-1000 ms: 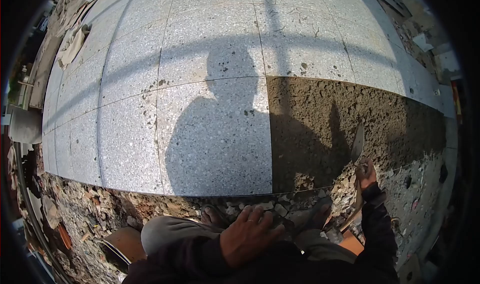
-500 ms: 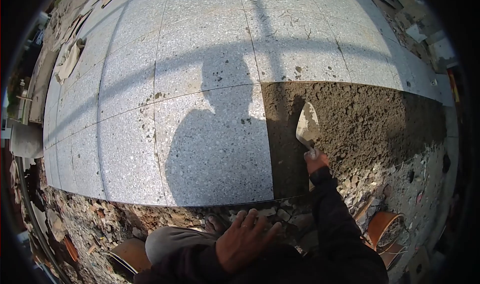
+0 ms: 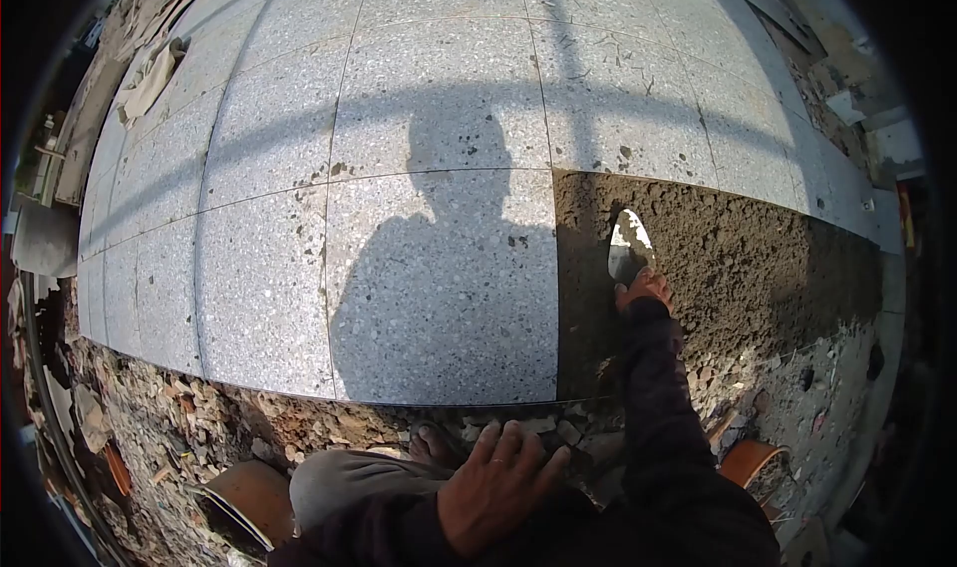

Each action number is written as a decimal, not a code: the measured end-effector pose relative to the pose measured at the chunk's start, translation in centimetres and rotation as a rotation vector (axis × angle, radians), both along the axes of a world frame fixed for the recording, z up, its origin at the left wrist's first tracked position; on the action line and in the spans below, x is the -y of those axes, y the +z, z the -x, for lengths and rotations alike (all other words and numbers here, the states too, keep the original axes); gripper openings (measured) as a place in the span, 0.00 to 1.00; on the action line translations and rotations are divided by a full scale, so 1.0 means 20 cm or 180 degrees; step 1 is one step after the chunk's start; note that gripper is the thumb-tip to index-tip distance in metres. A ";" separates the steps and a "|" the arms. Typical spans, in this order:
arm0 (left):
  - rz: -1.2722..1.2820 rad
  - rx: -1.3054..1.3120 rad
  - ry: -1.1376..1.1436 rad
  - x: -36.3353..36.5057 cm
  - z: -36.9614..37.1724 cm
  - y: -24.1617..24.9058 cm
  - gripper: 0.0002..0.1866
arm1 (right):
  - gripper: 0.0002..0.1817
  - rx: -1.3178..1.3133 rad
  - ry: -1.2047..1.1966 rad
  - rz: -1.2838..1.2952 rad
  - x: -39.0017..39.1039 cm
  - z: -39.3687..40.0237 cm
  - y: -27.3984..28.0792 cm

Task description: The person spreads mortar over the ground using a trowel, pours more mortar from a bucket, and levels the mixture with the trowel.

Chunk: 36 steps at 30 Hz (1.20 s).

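Note:
My right hand point(image 3: 646, 290) is closed round the handle of a trowel point(image 3: 630, 247), whose pointed blade lies over the brown mortar bed point(image 3: 738, 258). The blade is part bright, part dark. Left of it the mortar looks smooth; to the right it is rough and crumbly. Pale speckled tiles point(image 3: 449, 298) border the mortar on its left and far sides. My left hand point(image 3: 501, 487) rests near my bent knee, fingers spread and holding nothing.
Broken rubble point(image 3: 249, 407) runs along the tiles' near edge. An orange-brown curved container point(image 3: 254, 497) stands at lower left, another point(image 3: 755, 464) at lower right. A cloth point(image 3: 153, 81) lies on the tiles at upper left. My bare foot point(image 3: 436, 445) shows beside my knee.
The view has shifted a little. My right hand has turned the trowel, so its blade shows narrower and at another angle. My left hand still rests near the knee.

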<state>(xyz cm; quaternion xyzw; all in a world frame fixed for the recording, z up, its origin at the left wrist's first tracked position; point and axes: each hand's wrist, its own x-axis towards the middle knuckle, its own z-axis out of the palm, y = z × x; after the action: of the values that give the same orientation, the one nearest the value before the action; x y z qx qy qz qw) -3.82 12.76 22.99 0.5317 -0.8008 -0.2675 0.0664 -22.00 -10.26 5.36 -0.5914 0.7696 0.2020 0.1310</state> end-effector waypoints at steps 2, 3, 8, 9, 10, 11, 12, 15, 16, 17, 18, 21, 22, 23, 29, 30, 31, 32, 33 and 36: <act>0.0115 -0.0031 0.0036 0.01 -0.03 0.03 0.21 | 0.33 -0.0027 0.0138 0.0071 -0.07 0.26 -0.21; 0.0175 -0.0035 0.0050 0.00 -0.05 0.05 0.21 | 0.33 0.0017 0.0568 0.0283 -0.11 0.47 -0.44; 0.0503 -0.0387 0.0042 -0.04 -0.07 0.08 0.21 | 0.30 0.2845 -0.0238 -0.0248 -0.14 0.31 -0.09; 0.0495 -0.0435 0.0077 -0.05 -0.07 0.09 0.21 | 0.29 0.3154 -0.0345 -0.0139 -0.14 0.18 0.03; 0.0509 -0.0483 0.0124 -0.06 -0.07 0.10 0.21 | 0.27 0.2789 0.0165 0.0021 -0.10 0.03 0.19; 0.0541 -0.0513 0.0167 -0.06 -0.08 0.11 0.21 | 0.27 0.2618 0.1300 0.0358 -0.01 -0.02 0.20; 0.0600 -0.0558 0.0264 -0.08 -0.09 0.12 0.21 | 0.26 0.2414 0.2422 0.0692 0.09 -0.06 0.20; 0.0667 -0.0823 0.0551 -0.13 -0.11 0.13 0.19 | 0.27 0.0836 0.3306 0.0297 0.28 -0.34 0.33; 0.0645 -0.1005 0.0696 -0.17 -0.10 0.13 0.18 | 0.27 0.0385 0.3405 0.0234 0.32 -0.45 0.35; 0.0618 -0.1187 0.0838 -0.20 -0.11 0.14 0.16 | 0.27 -0.0067 0.3490 0.0173 0.35 -0.53 0.37; 0.0702 -0.1196 0.0855 -0.21 -0.13 0.14 0.16 | 0.27 -0.0256 0.3599 0.0180 0.36 -0.59 0.40; 0.0890 -0.1194 0.0927 -0.25 -0.21 0.15 0.15 | 0.26 -0.0660 0.3807 0.0172 0.38 -0.71 0.42; 0.0937 -0.1184 0.0957 -0.26 -0.24 0.15 0.15 | 0.25 -0.0702 0.3796 0.0166 0.38 -0.74 0.42; 0.0986 -0.1169 0.0977 -0.27 -0.26 0.15 0.15 | 0.25 -0.0741 0.3775 0.0166 0.38 -0.76 0.42; 0.0874 -0.1330 0.0835 -0.29 -0.30 0.09 0.19 | 0.21 -0.0954 0.3900 0.0170 0.34 -0.85 0.46; 0.0897 -0.1347 0.0954 -0.30 -0.31 0.09 0.17 | 0.19 -0.1018 0.3932 0.0128 0.34 -0.87 0.46; 0.0918 -0.1357 0.1077 -0.31 -0.34 0.12 0.16 | 0.17 -0.1076 0.3968 0.0087 0.33 -0.92 0.49; 0.0936 -0.1362 0.1210 -0.32 -0.37 0.13 0.15 | 0.16 -0.1128 0.4015 0.0044 0.32 -0.97 0.49; 0.0958 -0.1329 0.1294 -0.32 -0.38 0.12 0.15 | 0.15 -0.1232 0.4025 -0.0015 0.31 -1.02 0.47; 0.1050 -0.1276 0.1470 -0.33 -0.39 0.11 0.14 | 0.11 -0.1567 0.4079 -0.0139 0.27 -1.13 0.43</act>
<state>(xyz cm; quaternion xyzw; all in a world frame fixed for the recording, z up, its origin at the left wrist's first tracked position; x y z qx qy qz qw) 4.00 19.28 25.26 0.6179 -0.6628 -0.2116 0.3662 0.57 -15.76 14.04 -0.8640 0.2711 0.3836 -0.1812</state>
